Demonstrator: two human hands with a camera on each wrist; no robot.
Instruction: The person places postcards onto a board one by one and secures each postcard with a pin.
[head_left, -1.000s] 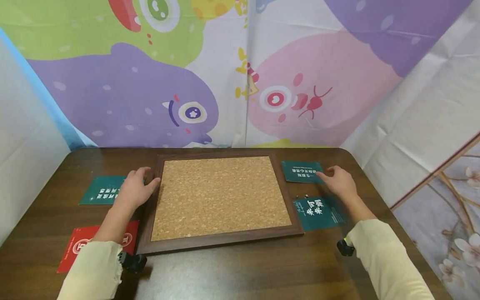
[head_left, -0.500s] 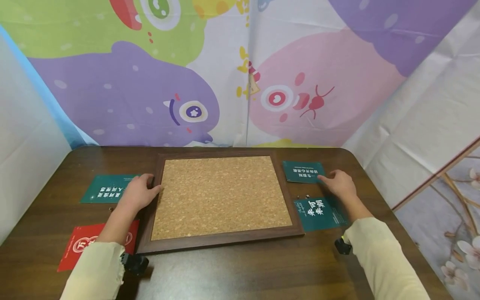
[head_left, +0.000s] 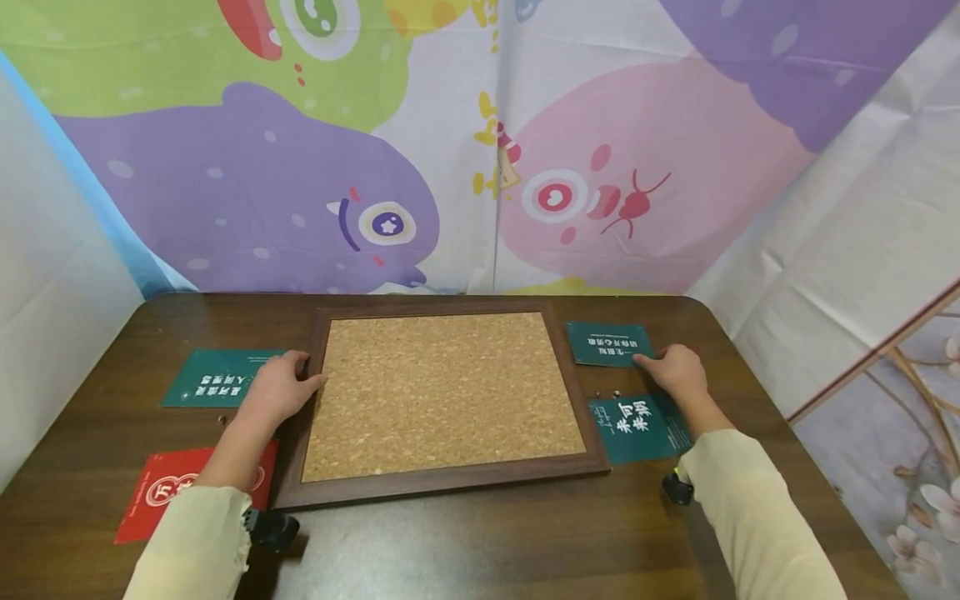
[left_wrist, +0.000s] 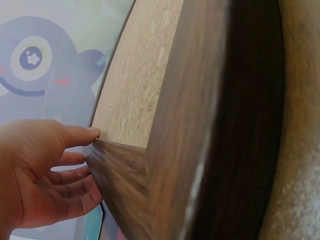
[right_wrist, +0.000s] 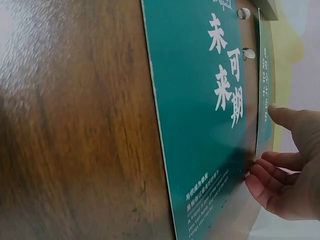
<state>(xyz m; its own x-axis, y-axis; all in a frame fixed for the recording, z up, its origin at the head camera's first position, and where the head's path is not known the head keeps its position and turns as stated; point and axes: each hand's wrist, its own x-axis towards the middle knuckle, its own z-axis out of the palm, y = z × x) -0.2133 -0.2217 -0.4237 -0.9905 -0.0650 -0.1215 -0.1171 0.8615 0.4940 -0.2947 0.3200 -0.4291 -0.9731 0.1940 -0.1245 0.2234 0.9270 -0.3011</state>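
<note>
A cork board [head_left: 442,396] with a dark wooden frame lies flat in the middle of the table. At its left side, my left hand [head_left: 277,389] grips the frame; in the left wrist view the thumb [left_wrist: 80,135] rests on the top edge and the fingers curl against the outer side. On the right, my right hand [head_left: 681,379] pinches the right edge of a dark green card [head_left: 606,343], thumb on its face and fingers curled at the edge. A second green card [right_wrist: 200,125] with large white characters lies just in front of that hand.
Two small metal pins [head_left: 617,394] sit between the right-hand cards. Left of the board lie a green card [head_left: 202,375], another small pin [head_left: 222,419] and a red card [head_left: 168,475] partly under my left forearm. A cartoon-printed cloth [head_left: 465,167] hangs behind the brown table [head_left: 450,550].
My left hand has shifted slightly right and toward me along the frame, uncovering more of the left green card. The right hand has come slightly nearer to me, its thumb still at the card's edge.
</note>
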